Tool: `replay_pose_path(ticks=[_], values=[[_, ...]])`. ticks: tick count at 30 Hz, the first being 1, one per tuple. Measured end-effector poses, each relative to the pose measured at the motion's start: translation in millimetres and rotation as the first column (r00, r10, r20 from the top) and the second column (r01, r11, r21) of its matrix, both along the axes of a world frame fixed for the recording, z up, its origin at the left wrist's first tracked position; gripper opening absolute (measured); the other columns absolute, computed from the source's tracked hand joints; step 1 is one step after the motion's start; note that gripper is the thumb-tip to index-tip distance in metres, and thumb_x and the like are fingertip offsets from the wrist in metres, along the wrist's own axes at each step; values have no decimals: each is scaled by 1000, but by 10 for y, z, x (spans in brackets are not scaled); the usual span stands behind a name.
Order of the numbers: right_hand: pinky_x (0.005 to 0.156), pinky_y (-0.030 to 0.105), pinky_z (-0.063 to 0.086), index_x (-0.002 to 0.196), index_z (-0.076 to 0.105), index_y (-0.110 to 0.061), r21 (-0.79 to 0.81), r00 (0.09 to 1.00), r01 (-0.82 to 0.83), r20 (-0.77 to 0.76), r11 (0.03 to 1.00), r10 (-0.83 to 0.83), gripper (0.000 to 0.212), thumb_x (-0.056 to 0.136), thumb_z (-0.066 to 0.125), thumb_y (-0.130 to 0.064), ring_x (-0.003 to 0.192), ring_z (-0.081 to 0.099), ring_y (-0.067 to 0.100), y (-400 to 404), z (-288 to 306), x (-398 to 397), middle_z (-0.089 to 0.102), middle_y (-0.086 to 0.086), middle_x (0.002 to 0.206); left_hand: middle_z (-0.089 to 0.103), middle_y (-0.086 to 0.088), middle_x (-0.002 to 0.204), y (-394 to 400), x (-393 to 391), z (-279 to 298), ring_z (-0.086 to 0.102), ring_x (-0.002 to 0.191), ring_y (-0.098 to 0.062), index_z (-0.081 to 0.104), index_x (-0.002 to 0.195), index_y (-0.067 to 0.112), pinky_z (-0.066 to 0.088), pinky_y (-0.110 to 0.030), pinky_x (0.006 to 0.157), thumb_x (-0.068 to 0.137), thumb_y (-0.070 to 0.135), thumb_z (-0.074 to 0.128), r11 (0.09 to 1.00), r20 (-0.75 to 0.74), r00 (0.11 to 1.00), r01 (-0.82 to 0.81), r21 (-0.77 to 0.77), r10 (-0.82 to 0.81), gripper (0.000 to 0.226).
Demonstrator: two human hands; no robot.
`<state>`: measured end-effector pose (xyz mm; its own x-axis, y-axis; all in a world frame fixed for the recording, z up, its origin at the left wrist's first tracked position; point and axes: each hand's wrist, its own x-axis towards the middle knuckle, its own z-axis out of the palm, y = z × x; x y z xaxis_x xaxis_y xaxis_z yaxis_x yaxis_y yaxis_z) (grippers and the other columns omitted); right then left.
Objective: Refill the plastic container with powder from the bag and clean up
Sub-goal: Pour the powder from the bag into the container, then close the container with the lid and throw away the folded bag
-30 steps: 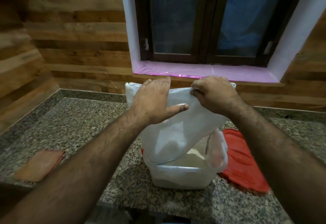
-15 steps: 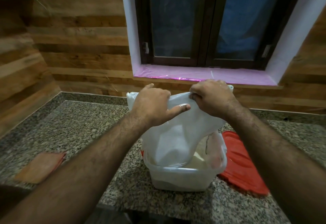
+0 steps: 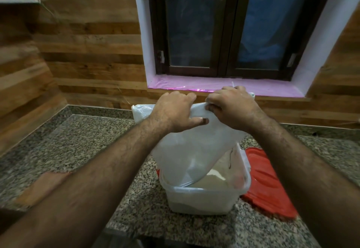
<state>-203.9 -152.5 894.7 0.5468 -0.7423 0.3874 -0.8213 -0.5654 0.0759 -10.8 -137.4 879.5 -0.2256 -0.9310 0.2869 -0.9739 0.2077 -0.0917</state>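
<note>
Pour step: your left hand [image 3: 175, 112] and right hand [image 3: 230, 107] are both clamped on the upended bag [image 3: 194, 146], its mouth down inside the plastic container [image 3: 204, 199] on the counter [image 3: 87, 146]. Powder [image 3: 212, 181] is heaped inside. Next, likely shake out the residue, keeping the mouth below the rim.

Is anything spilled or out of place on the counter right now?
No spill shows on the counter. The bag, held by the left hand and right hand, empties inside the container. The red lid lies beside it, partly underneath.
</note>
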Motion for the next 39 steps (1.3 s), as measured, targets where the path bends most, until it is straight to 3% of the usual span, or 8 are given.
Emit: replay_pose_path(ticks=[5,11,16,22,26,32,36,39], values=[[92,41,37,117,74,-27,-105,997,-74,-5,992,74,20,101,66,-35,108,61,23,56,48,-35,74,-4,112,56,8,68,6,13,66,48,62,-9,66,89,26,37,-34,70,109,60,47,999,-13,999,46,-13,-46,44],[129,58,17,161,39,-19,-293,961,62,274,954,21,95,82,83,-48,161,20,34,38,-177,-128,31,10,171,60,8,71,58,283,45,53,67,-12,63,84,31,34,-31,66,107,64,48,991,-212,974,52,-121,-77,43],[131,57,14,169,6,-19,-86,804,48,594,995,12,119,83,82,-52,164,4,25,29,-417,-59,2,4,178,61,6,65,122,520,111,57,64,-16,67,75,22,38,-35,60,104,67,49,994,-467,882,4,-110,-55,56],[123,53,36,165,15,-40,223,510,43,833,974,-213,124,68,86,-72,155,30,21,-69,-573,20,27,-4,170,74,-4,72,202,862,43,70,68,-26,71,74,14,56,-46,65,106,63,53,992,-684,730,-94,-90,7,61],[101,47,59,152,42,-39,394,241,-270,911,879,-334,105,63,91,-67,129,60,16,-114,-662,107,55,-6,147,81,-12,87,358,1062,-129,78,81,-35,77,90,6,64,-52,70,105,64,56,990,-916,392,-138,26,78,64],[97,50,61,138,64,-13,431,202,-763,867,482,-455,60,88,74,-46,116,72,37,-38,-726,313,73,16,129,85,-4,111,471,1246,-371,82,102,-26,76,123,15,66,-47,88,102,66,56,973,-968,-137,-67,219,208,58],[107,57,53,126,76,-13,478,266,-821,805,313,-531,46,89,71,-41,119,69,40,27,-746,534,71,18,132,84,-6,115,489,1435,-574,82,105,-30,75,126,18,65,-53,92,101,64,56,945,-913,-278,-45,323,298,55],[103,56,57,129,71,-7,524,273,-758,796,388,-540,47,88,81,-29,117,71,41,40,-780,832,73,20,128,84,-5,116,520,1651,-770,81,107,-30,75,128,21,64,-55,95,102,64,55,930,-899,-294,-75,359,324,54]])
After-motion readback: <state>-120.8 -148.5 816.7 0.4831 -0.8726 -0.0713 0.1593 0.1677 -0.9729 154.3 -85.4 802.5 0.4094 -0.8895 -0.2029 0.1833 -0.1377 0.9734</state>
